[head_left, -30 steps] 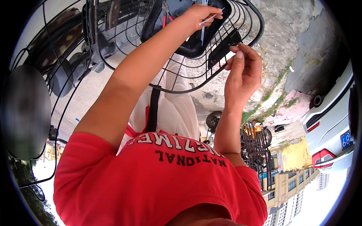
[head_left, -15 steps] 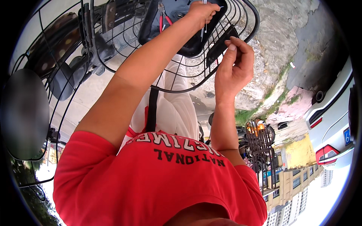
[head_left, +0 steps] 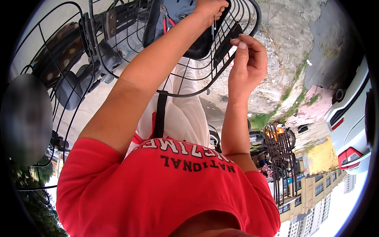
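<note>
At the top, my left hand [head_left: 207, 14] is closed over a black plastic tray [head_left: 152, 35], with thin white plastic strips [head_left: 213, 28] in and below its fingers. Pliers with red handles [head_left: 170, 20] lie in the tray beside it. The tray sits inside a black wire basket [head_left: 258, 19]. My right hand [head_left: 248, 65] has curled fingers and the thumb close to the index finger, beside a black plate [head_left: 221, 51] on the basket's right side; whether anything is pinched there is hidden.
Black wire framework [head_left: 65, 130] and a dark oval object [head_left: 25, 118] are on the left. Rough concrete ground [head_left: 288, 47] spreads to the right, with a white car [head_left: 347, 118] at the edge and bikes behind metal bars [head_left: 278, 158] lower down.
My left hand has moved slightly up, so less of the held strip shows. My right hand has risen toward the black plate, its fingertips higher on the basket's side.
</note>
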`<state>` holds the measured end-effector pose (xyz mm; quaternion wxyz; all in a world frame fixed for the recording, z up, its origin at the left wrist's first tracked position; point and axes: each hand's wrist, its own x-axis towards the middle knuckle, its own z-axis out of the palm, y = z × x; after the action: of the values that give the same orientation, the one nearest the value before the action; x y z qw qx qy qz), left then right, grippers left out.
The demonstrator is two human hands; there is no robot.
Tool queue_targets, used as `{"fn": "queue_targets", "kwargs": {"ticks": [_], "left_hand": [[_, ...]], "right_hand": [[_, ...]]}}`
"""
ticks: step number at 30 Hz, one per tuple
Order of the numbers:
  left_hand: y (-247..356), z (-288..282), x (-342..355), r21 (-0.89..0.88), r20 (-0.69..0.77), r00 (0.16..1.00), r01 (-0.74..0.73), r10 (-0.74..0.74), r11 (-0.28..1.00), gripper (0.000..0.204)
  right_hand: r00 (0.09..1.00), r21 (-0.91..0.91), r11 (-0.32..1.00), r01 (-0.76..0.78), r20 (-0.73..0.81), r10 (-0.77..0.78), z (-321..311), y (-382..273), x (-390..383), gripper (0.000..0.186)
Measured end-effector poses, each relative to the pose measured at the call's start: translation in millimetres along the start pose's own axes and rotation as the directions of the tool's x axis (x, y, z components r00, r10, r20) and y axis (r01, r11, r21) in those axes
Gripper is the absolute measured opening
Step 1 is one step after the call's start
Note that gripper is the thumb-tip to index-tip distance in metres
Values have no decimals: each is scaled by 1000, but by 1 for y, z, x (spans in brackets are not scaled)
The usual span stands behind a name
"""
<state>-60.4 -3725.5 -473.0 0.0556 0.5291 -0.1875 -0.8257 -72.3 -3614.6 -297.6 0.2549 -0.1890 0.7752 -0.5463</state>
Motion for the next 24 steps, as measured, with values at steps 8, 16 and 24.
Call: {"fn": "queue_targets", "kwargs": {"ticks": [8,16,24], "left_hand": [[12,-1,8,231,-96,995,14,8,973,21],[24,13,-23,400,-65,989,-96,132,912,21],[16,-8,-8,332,135,986,-137,97,933,13]], "right_hand": [[933,618,731,-290,13,359,-20,45,50,14],[868,179,851,-494,153,472,20,143,101,18],[697,472,517,-714,546,464,15,165,112,19]]}}
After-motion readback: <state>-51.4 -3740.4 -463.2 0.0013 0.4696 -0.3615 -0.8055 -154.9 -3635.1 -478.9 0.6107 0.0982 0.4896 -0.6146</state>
